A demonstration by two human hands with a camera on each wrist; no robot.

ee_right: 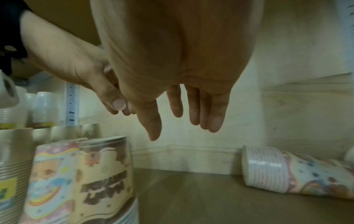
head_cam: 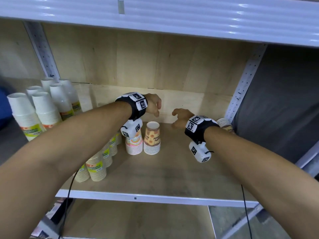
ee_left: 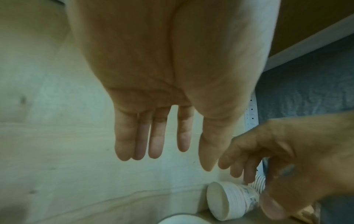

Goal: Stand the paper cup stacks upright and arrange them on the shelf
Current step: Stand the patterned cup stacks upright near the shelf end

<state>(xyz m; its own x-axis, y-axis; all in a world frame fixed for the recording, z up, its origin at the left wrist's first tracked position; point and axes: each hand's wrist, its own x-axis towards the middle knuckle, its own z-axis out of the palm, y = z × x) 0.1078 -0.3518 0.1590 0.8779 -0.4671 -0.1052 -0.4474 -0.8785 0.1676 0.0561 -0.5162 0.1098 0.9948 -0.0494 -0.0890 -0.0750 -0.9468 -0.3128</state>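
Two printed paper cup stacks stand upright mid-shelf: a pink rainbow stack (head_cam: 134, 144) and a tan stack (head_cam: 152, 138) beside it, also the tan stack (ee_right: 105, 180) in the right wrist view. A patterned stack (ee_right: 287, 171) lies on its side at the back right, seen too as the lying stack (ee_left: 229, 200). Another lying stack (head_cam: 224, 124) shows behind my right wrist. My left hand (head_cam: 155, 105) hovers above the upright stacks, fingers straight and empty (ee_left: 153, 144). My right hand (head_cam: 178, 118) hangs close by, fingers loose, holding nothing (ee_right: 191, 115).
White cup stacks (head_cam: 43, 107) stand in the neighbouring bay at left, and a row of tan stacks with yellow labels (head_cam: 100, 163) lines the shelf's left side. The wooden shelf (head_cam: 164, 178) has a white front edge. A perforated upright (head_cam: 241, 87) bounds the right.
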